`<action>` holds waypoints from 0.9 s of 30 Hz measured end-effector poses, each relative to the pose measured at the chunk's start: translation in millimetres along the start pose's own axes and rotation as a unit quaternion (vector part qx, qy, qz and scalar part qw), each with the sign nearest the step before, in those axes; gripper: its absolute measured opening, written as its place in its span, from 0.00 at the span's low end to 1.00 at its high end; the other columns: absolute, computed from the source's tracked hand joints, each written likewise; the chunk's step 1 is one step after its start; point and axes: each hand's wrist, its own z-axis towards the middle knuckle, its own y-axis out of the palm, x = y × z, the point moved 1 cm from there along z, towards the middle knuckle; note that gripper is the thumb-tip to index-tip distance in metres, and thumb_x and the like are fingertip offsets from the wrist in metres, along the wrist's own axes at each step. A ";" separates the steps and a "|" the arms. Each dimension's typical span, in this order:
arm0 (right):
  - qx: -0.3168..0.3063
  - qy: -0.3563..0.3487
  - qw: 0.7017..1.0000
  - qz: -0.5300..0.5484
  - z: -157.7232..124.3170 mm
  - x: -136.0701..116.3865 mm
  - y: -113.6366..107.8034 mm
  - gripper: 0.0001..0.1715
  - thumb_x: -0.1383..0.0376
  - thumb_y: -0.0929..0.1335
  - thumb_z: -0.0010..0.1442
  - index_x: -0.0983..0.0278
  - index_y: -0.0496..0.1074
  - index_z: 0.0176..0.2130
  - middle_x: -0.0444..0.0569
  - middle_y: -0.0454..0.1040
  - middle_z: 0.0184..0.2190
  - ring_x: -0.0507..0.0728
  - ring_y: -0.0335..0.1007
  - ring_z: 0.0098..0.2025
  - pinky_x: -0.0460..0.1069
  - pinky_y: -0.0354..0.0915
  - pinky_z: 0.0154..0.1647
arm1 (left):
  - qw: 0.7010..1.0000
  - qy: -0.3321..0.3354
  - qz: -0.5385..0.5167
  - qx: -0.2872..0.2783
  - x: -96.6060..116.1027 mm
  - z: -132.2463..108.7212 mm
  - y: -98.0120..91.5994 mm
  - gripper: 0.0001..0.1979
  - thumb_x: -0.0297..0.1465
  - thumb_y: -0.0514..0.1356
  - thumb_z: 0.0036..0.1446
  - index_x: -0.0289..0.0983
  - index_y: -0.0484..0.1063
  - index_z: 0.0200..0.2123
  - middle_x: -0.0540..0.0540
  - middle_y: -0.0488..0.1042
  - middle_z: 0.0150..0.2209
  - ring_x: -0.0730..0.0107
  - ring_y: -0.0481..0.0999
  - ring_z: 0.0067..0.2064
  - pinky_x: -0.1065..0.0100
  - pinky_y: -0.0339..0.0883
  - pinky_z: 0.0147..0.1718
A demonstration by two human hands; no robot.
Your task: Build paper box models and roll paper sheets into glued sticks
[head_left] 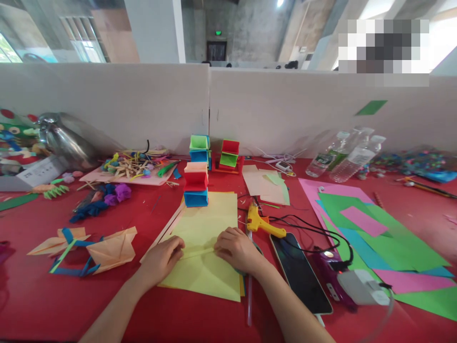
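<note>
A thin folded strip of yellow paper [199, 254] stretches between my two hands, over a stack of yellow paper sheets [210, 281]. My left hand [166, 256] is closed, its fingertips pinching the strip's left end. At the other end, my right hand [238, 249] has its curled fingers closed on the strip. Small folded paper boxes, one red [196, 177] and one blue [196, 198], stand at the top left corner of the stack. To the right of my right hand lies a yellow glue gun [262, 222]; scissors beside it are partly hidden under that hand.
A phone [303, 274] and a purple power strip [333, 274] with cables lie at right, near green, blue and pink paper sheets [400, 233]. Orange and blue folded paper [112, 250] sits at left. Plastic bottles [360, 155] stand by the white partition [271, 109].
</note>
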 end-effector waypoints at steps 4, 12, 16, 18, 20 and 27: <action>-0.002 0.004 1.000 -0.009 1.7 0.9 2.2 0.07 0.65 0.65 0.59 0.63 0.71 0.32 0.44 0.73 0.31 0.53 0.63 0.37 0.48 0.54 0.40 | 0.997 0.055 0.044 -0.010 3.9 0.4 -1.4 0.09 0.30 0.48 0.60 0.39 0.65 0.31 0.49 0.68 0.33 0.68 0.69 0.37 0.67 0.62 0.36; -0.011 0.015 0.999 -0.034 2.0 -0.3 2.9 0.11 0.63 0.62 0.61 0.63 0.72 0.31 0.46 0.72 0.32 0.53 0.62 0.35 0.48 0.54 0.38 | 0.995 0.070 0.076 0.016 -2.2 -4.7 5.4 0.08 0.37 0.52 0.59 0.41 0.67 0.37 0.47 0.71 0.36 0.65 0.71 0.39 0.66 0.64 0.37; -0.015 0.021 0.999 -0.038 1.9 2.1 2.6 0.10 0.61 0.63 0.60 0.62 0.72 0.32 0.46 0.72 0.33 0.53 0.63 0.36 0.48 0.54 0.38 | 0.998 0.031 0.028 0.036 -5.4 -5.3 6.3 0.10 0.32 0.48 0.61 0.41 0.63 0.45 0.48 0.73 0.35 0.68 0.73 0.38 0.67 0.65 0.37; -0.016 0.023 0.999 -0.039 2.0 3.4 2.9 0.10 0.61 0.64 0.59 0.62 0.73 0.33 0.46 0.72 0.32 0.53 0.63 0.36 0.48 0.54 0.39 | 0.999 0.024 0.018 0.027 -3.6 -5.0 4.3 0.09 0.31 0.47 0.61 0.40 0.62 0.43 0.50 0.72 0.32 0.68 0.72 0.35 0.68 0.65 0.35; -0.018 0.025 0.999 -0.041 2.1 4.2 3.4 0.10 0.61 0.65 0.59 0.62 0.73 0.33 0.46 0.72 0.32 0.53 0.63 0.36 0.48 0.54 0.38 | 0.999 0.043 0.019 0.024 -0.5 -4.6 1.8 0.09 0.29 0.45 0.61 0.40 0.63 0.40 0.49 0.71 0.33 0.69 0.72 0.36 0.68 0.65 0.35; -0.022 0.027 0.998 -0.049 2.9 1.4 1.7 0.11 0.62 0.63 0.60 0.62 0.73 0.33 0.46 0.72 0.32 0.54 0.63 0.36 0.49 0.54 0.39 | 0.990 0.099 0.104 0.007 1.2 -6.8 4.0 0.08 0.37 0.55 0.57 0.41 0.68 0.36 0.49 0.70 0.36 0.66 0.69 0.39 0.67 0.62 0.37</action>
